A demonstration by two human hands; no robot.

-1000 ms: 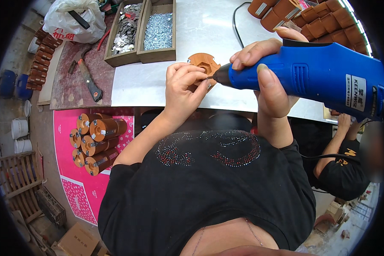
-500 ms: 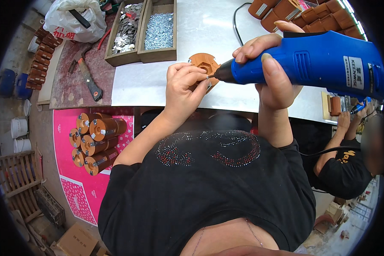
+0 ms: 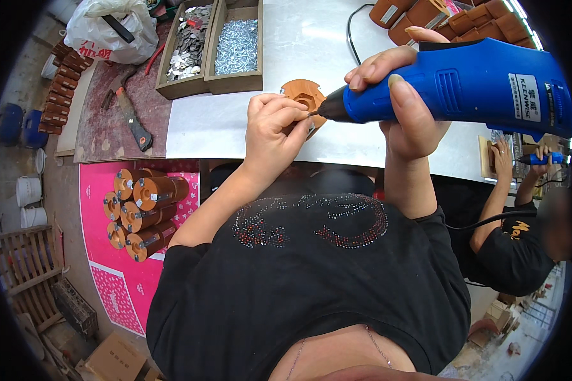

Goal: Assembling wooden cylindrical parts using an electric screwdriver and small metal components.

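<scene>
Head view: trays [image 3: 235,84] hold screws [image 3: 236,49], metal pieces [image 3: 189,49]; right grip [image 3: 414,119] clasps blue tool [image 3: 476,82], left grip [image 3: 273,124] unclear.

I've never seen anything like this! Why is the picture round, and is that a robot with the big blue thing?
No robot here: it's a person with two bare hands. A wide fisheye camera on the person's head looks down, so edges curve. The right hand holds a blue electric screwdriver. The left hand has its fingers at the screwdriver's tip, by a brown cylindrical part; anything pinched there is too tiny to tell. On the white tabletop, two wooden trays hold screws and flat metal pieces.
</scene>
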